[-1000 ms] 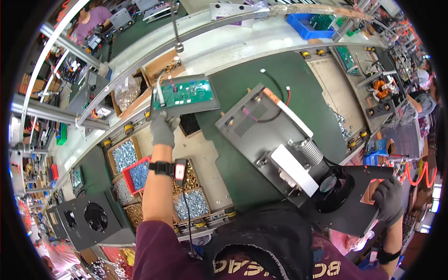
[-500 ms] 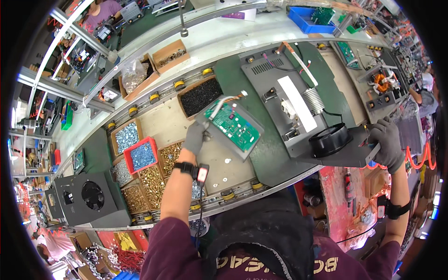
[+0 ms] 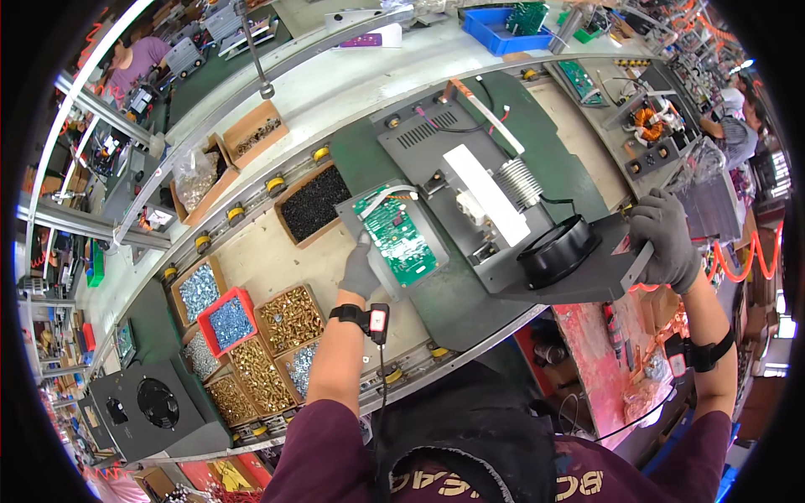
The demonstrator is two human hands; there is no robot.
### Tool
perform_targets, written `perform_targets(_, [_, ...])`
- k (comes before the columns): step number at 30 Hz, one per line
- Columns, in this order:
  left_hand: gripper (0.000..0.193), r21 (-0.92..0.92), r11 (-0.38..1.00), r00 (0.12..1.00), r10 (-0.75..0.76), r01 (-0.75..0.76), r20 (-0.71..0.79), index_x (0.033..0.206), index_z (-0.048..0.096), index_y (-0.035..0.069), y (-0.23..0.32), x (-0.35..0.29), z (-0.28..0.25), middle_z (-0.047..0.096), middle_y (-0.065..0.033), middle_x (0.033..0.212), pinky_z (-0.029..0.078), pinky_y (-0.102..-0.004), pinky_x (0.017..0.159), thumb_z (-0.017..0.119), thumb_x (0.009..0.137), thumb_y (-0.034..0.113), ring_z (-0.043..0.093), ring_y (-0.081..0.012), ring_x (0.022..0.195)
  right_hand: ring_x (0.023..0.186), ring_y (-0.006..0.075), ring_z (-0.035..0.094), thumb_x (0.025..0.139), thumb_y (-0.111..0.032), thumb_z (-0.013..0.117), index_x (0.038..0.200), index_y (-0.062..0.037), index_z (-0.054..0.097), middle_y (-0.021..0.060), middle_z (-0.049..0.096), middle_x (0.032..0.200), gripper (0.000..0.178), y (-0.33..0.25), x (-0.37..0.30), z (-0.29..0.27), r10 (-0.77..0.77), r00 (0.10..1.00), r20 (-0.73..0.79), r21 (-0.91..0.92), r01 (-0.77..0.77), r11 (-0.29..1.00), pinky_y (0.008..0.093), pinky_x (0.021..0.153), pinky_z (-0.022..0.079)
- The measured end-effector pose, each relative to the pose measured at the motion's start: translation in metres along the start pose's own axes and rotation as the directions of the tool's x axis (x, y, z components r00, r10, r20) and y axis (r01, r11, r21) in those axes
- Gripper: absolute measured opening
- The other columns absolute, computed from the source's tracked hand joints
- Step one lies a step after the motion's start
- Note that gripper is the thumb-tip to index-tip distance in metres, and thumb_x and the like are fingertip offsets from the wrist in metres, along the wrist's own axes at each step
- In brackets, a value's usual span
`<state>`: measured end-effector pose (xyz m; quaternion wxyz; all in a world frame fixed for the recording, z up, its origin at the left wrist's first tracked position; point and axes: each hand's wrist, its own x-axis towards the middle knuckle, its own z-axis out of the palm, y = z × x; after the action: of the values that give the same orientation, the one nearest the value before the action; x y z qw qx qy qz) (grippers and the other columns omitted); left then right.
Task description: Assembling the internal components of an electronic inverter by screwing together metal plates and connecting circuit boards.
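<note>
My left hand (image 3: 359,272), in a grey glove, grips the near left edge of a grey plate carrying a green circuit board (image 3: 399,241). Short wires with a connector lie across the board's far end. The plate is beside the left edge of a grey metal chassis (image 3: 408,144), partly over the green mat; whether they touch I cannot tell. My gloved right hand (image 3: 665,239) is closed on the right end of the chassis's dark upright panel (image 3: 579,287). A round black fan (image 3: 557,253) is against that panel. A white strip (image 3: 486,197) and a coiled metal part (image 3: 520,184) are on the chassis.
Left of the board stand a carton of black screws (image 3: 310,203), a red tray of bluish screws (image 3: 231,324) and cartons of brass-coloured fasteners (image 3: 289,318). Another fan panel (image 3: 151,407) lies farther left. Rollers (image 3: 276,184) line the conveyor. A second unit (image 3: 650,126) sits at right.
The whole view has shifted, so the bench things appear farther left. My left hand has brought the board closer to the chassis and turned it slightly. My right hand keeps its hold on the panel.
</note>
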<state>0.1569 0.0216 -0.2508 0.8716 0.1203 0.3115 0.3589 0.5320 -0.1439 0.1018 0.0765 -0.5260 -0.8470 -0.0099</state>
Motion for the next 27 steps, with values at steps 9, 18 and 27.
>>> perform_targets(9, [0.041, 0.166, 0.983, 0.98, 0.11, -0.082, -0.163, 0.126, 0.044, 0.002, 0.046, -0.057, -0.051, 0.056, -0.0139, 0.115, 0.045, -0.0398, 0.094, 0.044, 0.096, 0.03, 0.056, -0.0274, 0.103, 0.053, 0.0278, 0.044, 0.038, -0.048, 0.066, 0.062, -0.0109, 0.044, 0.0057, 0.042, 0.061, 0.05, -0.061, 0.031, 0.022, -0.227, 0.951, -0.21, -0.13, 0.203, 0.971, 0.0372, 0.051, 0.032])
perform_targets(18, [0.04, 0.847, 0.495, 0.91, 0.232, 0.194, -0.344, 0.111, 0.054, -0.001, 0.029, -0.108, -0.037, 0.061, -0.0129, 0.098, 0.048, -0.0361, 0.074, 0.047, 0.094, 0.035, 0.058, -0.0224, 0.083, 0.061, 0.0292, 0.047, 0.045, -0.037, 0.061, 0.062, -0.0092, 0.042, 0.0074, 0.04, 0.063, 0.038, -0.036, 0.052, 0.017, -0.197, 0.969, -0.149, -0.165, 0.172, 0.971, 0.0389, 0.054, 0.036])
perform_targets(27, [0.034, 0.658, 0.752, 0.87, 0.353, -0.046, -0.344, 0.1, 0.056, 0.004, 0.05, -0.107, -0.095, 0.058, -0.0054, 0.087, 0.046, -0.0318, 0.067, 0.05, 0.093, 0.036, 0.052, -0.0168, 0.073, 0.053, 0.0212, 0.047, 0.043, -0.057, 0.073, 0.063, -0.0137, 0.047, 0.0014, 0.048, 0.063, 0.054, -0.118, 0.046, 0.024, -0.141, 0.946, -0.291, -0.143, 0.103, 0.984, 0.0348, 0.05, 0.033])
